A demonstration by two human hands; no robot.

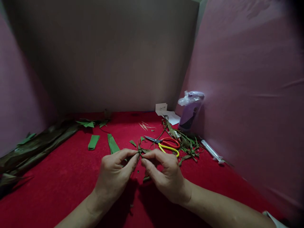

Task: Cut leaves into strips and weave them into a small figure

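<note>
Both my hands meet over the red cloth (59, 186) in the middle. My left hand (114, 175) pinches one end of a small folded piece of dark green leaf (142, 151). The other end of that leaf is pinched by my right hand (163, 172), fingertips almost touching the left ones. A loose bit of leaf (146, 179) hangs or lies below my right fingers. Just beyond the hands lie scissors (165, 144) with red and yellow handles, blades pointing left.
Cut green leaf strips (112, 144) and a pile of long dark leaves (35, 147) lie at the left. Leaf trimmings (188, 147), toothpicks (145, 126), paper slips (167, 113), a purple bottle (190, 110) and a clear syringe (212, 152) sit at the right. Pink walls enclose both sides.
</note>
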